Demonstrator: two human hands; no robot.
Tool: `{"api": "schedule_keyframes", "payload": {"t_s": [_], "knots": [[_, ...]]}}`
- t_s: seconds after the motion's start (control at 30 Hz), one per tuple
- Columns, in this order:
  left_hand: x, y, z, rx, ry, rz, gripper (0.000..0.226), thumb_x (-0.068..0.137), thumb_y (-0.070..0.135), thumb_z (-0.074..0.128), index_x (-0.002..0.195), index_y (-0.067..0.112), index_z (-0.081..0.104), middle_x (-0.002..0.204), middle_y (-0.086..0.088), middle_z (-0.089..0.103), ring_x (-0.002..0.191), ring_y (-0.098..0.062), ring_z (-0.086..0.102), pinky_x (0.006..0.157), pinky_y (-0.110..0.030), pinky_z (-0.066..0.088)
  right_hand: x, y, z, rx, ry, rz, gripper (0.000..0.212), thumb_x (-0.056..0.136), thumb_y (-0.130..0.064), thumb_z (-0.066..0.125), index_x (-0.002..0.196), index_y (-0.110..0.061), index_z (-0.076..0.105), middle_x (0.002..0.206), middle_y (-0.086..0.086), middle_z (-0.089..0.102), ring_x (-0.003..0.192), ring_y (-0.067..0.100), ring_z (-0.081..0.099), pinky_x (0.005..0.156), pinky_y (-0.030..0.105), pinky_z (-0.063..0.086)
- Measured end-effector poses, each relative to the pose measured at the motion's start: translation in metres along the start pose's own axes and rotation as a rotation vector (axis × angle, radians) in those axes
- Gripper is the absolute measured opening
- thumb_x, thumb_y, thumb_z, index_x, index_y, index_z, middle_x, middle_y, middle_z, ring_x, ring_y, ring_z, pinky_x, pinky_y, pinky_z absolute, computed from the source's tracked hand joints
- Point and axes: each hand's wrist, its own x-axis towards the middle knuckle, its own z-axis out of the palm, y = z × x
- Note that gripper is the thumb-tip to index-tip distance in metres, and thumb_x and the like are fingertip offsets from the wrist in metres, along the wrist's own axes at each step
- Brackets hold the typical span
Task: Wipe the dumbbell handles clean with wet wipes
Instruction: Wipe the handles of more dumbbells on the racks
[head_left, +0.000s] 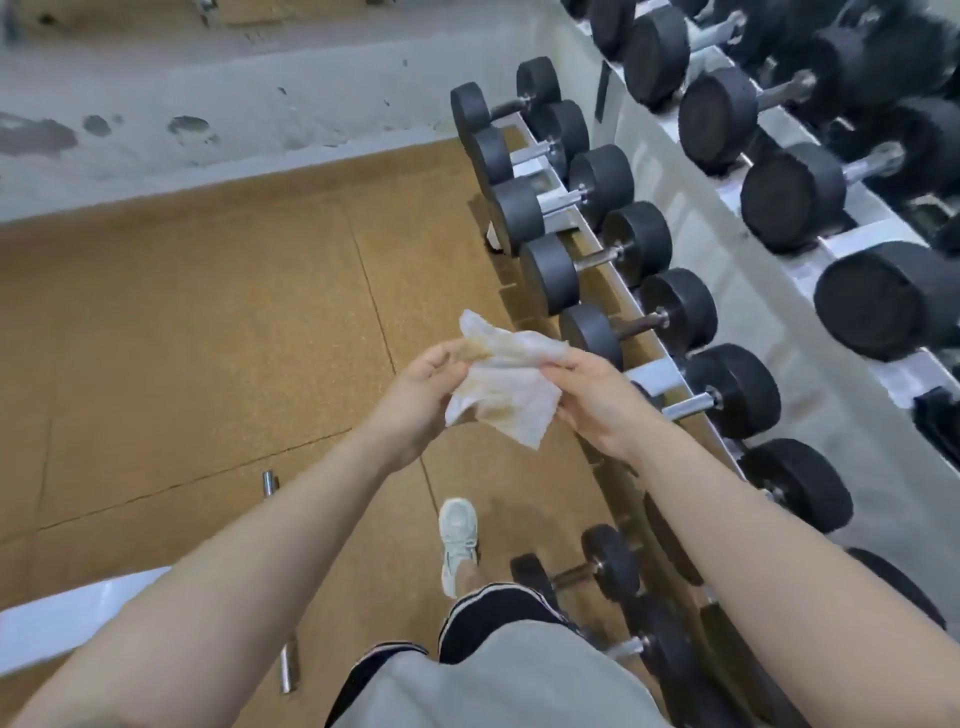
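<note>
A white wet wipe (506, 387), stained brown along its upper part, hangs spread between both hands over the floor. My left hand (421, 397) pinches its left edge and my right hand (592, 397) pinches its right edge. Just right of the hands, a row of black dumbbells (592, 332) with metal handles (688, 406) rests on the lower tier of a rack. A second row of larger dumbbells (795, 202) sits on the upper tier at the top right.
The white rack frame (660, 376) runs diagonally from top centre to bottom right. A small dumbbell (571, 571) lies on the brown rubber floor (208, 338) beside my white shoe (457, 540). A white bench edge (67, 618) shows at the lower left.
</note>
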Motion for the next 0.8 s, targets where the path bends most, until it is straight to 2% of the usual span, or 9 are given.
{"api": "schedule_keyframes", "payload": {"t_s": [0.1, 0.17, 0.27, 0.33, 0.4, 0.5, 0.6, 0.7, 0.8], "knots": [[0.065, 0.057, -0.032, 0.031, 0.005, -0.036, 0.029, 0.093, -0.006, 0.036, 0.091, 0.007, 0.061, 0.068, 0.001, 0.067, 0.06, -0.009, 0.063, 0.054, -0.02, 0.05, 0.075, -0.057, 0.001, -0.212, -0.08, -0.017, 0.023, 0.092, -0.002, 0.046, 0.108, 0.004, 0.062, 0.092, 0.01, 0.066, 0.081, 0.011, 0.064, 0.067, 0.019, 0.052], [0.103, 0.087, -0.053, 0.072, 0.001, -0.033, 0.035, 0.087, -0.014, 0.034, 0.082, 0.005, 0.063, 0.068, 0.001, 0.069, 0.065, -0.011, 0.065, 0.058, -0.021, 0.051, 0.123, -0.09, 0.004, -0.314, -0.099, -0.075, 0.025, 0.09, 0.002, 0.049, 0.11, 0.011, 0.061, 0.098, 0.017, 0.066, 0.084, 0.011, 0.064, 0.068, 0.017, 0.052], [0.158, 0.126, -0.079, 0.085, -0.037, -0.017, 0.038, 0.087, -0.016, 0.037, 0.072, 0.004, 0.065, 0.062, 0.002, 0.068, 0.06, -0.007, 0.064, 0.057, -0.017, 0.05, 0.194, -0.131, 0.006, -0.389, -0.13, -0.145, 0.027, 0.088, 0.006, 0.051, 0.111, 0.004, 0.064, 0.106, 0.013, 0.067, 0.097, 0.013, 0.063, 0.08, 0.019, 0.05], [0.198, 0.149, -0.099, 0.093, -0.055, -0.03, 0.051, 0.085, -0.019, 0.037, 0.053, 0.009, 0.066, 0.054, 0.001, 0.064, 0.05, -0.006, 0.06, 0.049, -0.014, 0.046, 0.239, -0.156, 0.006, -0.416, -0.168, -0.169, 0.025, 0.086, 0.011, 0.05, 0.105, 0.006, 0.066, 0.101, 0.012, 0.066, 0.097, 0.016, 0.062, 0.084, 0.023, 0.048], [0.243, 0.17, -0.123, 0.163, -0.071, 0.0, 0.062, 0.078, -0.026, 0.03, 0.039, 0.011, 0.061, 0.049, -0.001, 0.058, 0.044, -0.008, 0.054, 0.044, -0.013, 0.042, 0.283, -0.18, 0.004, -0.518, -0.201, -0.188, 0.026, 0.083, 0.013, 0.052, 0.097, 0.0, 0.069, 0.091, -0.002, 0.068, 0.093, 0.009, 0.061, 0.086, 0.023, 0.047], [0.316, 0.207, -0.162, 0.413, -0.147, 0.036, 0.052, 0.076, -0.024, 0.033, 0.053, 0.009, 0.066, 0.063, 0.0, 0.064, 0.059, -0.005, 0.056, 0.058, -0.012, 0.045, 0.357, -0.214, 0.004, -0.924, -0.214, -0.269, 0.042, 0.079, 0.018, 0.045, 0.087, -0.01, 0.076, 0.088, -0.009, 0.06, 0.085, 0.002, 0.056, 0.08, 0.017, 0.043], [0.395, 0.252, -0.2, 0.48, -0.198, 0.047, 0.038, 0.081, -0.014, 0.04, 0.068, 0.01, 0.067, 0.064, 0.01, 0.066, 0.061, 0.003, 0.056, 0.062, -0.009, 0.043, 0.436, -0.242, 0.009, -0.929, -0.08, -0.271, 0.033, 0.082, -0.001, 0.046, 0.082, -0.011, 0.077, 0.091, -0.005, 0.06, 0.09, 0.013, 0.057, 0.08, 0.019, 0.043], [0.471, 0.3, -0.227, 0.506, -0.195, 0.059, 0.027, 0.084, 0.008, 0.048, 0.064, 0.008, 0.065, 0.064, 0.001, 0.06, 0.059, -0.004, 0.049, 0.063, -0.018, 0.042, 0.51, -0.271, 0.025, -0.72, 0.114, -0.239, 0.026, 0.085, -0.026, 0.056, 0.066, -0.017, 0.071, 0.079, -0.005, 0.062, 0.079, 0.003, 0.058, 0.074, 0.022, 0.043], [0.544, 0.339, -0.242, 0.701, -0.123, 0.178, 0.027, 0.085, 0.021, 0.065, 0.063, 0.008, 0.055, 0.064, -0.007, 0.056, 0.063, -0.01, 0.047, 0.062, -0.026, 0.036, 0.583, -0.301, 0.038, -0.721, 0.314, -0.22, 0.02, 0.083, -0.017, 0.068, 0.067, -0.019, 0.055, 0.07, -0.012, 0.051, 0.064, -0.009, 0.05, 0.06, 0.012, 0.034]]}}
